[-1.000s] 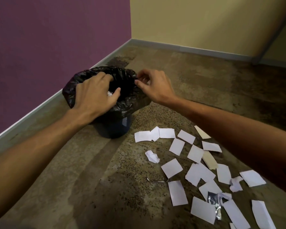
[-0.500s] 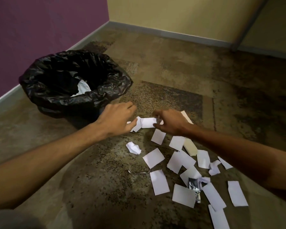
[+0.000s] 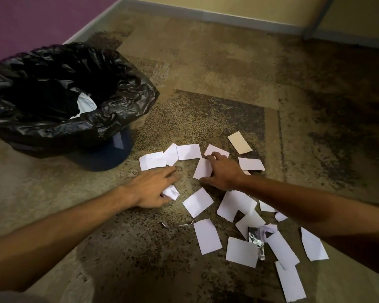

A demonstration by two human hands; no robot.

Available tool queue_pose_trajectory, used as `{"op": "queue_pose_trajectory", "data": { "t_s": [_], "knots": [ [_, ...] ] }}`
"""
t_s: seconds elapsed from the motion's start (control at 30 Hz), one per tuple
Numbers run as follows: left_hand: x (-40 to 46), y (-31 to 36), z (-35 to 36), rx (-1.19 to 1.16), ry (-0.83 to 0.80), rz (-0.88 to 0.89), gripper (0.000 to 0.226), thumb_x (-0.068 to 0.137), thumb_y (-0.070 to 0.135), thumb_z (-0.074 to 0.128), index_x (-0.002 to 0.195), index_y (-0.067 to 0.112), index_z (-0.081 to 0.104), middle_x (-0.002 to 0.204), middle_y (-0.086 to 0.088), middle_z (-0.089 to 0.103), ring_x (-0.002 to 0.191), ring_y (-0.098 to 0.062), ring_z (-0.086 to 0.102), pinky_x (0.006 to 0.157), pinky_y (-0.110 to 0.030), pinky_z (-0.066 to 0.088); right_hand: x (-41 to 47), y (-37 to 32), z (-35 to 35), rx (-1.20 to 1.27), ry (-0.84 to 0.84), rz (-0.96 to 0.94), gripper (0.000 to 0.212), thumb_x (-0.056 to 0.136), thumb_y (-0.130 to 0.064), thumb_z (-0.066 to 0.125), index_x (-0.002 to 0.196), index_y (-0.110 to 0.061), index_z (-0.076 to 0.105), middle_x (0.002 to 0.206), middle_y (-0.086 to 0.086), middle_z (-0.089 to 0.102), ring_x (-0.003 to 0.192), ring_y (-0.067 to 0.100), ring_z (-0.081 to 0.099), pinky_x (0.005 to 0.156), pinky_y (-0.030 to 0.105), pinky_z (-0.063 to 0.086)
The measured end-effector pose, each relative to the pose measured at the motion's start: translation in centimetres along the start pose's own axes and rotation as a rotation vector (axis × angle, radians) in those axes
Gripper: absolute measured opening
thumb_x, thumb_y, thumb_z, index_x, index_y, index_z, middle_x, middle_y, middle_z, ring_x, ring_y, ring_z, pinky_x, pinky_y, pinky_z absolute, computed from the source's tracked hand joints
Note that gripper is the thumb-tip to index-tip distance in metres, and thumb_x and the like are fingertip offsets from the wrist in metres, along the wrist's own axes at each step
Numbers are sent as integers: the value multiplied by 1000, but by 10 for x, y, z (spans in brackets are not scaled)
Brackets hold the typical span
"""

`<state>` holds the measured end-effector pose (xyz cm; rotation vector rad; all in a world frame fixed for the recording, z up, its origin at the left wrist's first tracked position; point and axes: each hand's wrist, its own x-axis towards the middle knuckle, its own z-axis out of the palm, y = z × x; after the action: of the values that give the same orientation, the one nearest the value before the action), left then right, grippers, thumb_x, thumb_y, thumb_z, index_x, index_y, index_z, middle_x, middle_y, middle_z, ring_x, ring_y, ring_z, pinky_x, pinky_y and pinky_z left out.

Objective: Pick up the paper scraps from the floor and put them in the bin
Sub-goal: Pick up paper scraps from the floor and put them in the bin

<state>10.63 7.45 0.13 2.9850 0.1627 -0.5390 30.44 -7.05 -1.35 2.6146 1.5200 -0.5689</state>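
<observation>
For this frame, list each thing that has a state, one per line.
bin: upright, open, lined with a black bag, some paper already inside
crumpled scrap: on the floor, under the left hand
left hand: fingers curled over the crumpled scrap
right hand: spread, fingers pressing a flat scrap
other scraps: flat, scattered on the floor
foil wrapper: crumpled, among the scraps

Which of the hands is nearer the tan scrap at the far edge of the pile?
Right. The right hand lies on white scraps just below-left of the tan scrap; the left hand is farther left, by the crumpled paper ball.
</observation>
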Motion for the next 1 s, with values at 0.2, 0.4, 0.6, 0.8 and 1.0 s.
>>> {"op": "queue_pose_trajectory", "data": {
  "t_s": [0.2,0.4,0.6,0.8,1.0],
  "knots": [
    [10,-3,12,15,21,83,56,91,37,52,145,28,38,151,-3,37,135,-20,40,109,-42,38,9,-2,8,-19,-6,40,84,84,-61,58,146,-12,30,145,12,34,133,31,37,105,48,37],
    [9,-5,7,18,75,93,37,89,28,53,126,26,57,122,5,58,116,-15,53,93,-32,46,15,-4,2,109,-27,81,80,79,-51,70,141,-14,36,138,11,44,129,30,42,106,48,36],
    [5,-7,-13,-59,232,43,33,92,34,55,124,27,59,113,9,63,104,-11,59,80,-28,46,17,-3,-15,366,60,16,41,86,-33,68,120,-12,59,117,11,66,110,31,59,85,38,47],
    [-8,-2,-56,-139,466,6,28,92,27,56,118,21,67,102,7,68,89,-12,64,67,-23,44,4,-10,-55,508,234,-66,17,85,-23,63,84,-6,64,81,12,67,77,29,61,67,42,48],
    [-31,-4,-120,-191,707,3,35,93,43,48,110,21,69,85,4,66,71,-15,57,59,-32,47,-15,-28,-116,561,454,-158,12,83,-19,60,81,-8,63,77,7,67,73,26,62,63,38,48]
  ]
}}
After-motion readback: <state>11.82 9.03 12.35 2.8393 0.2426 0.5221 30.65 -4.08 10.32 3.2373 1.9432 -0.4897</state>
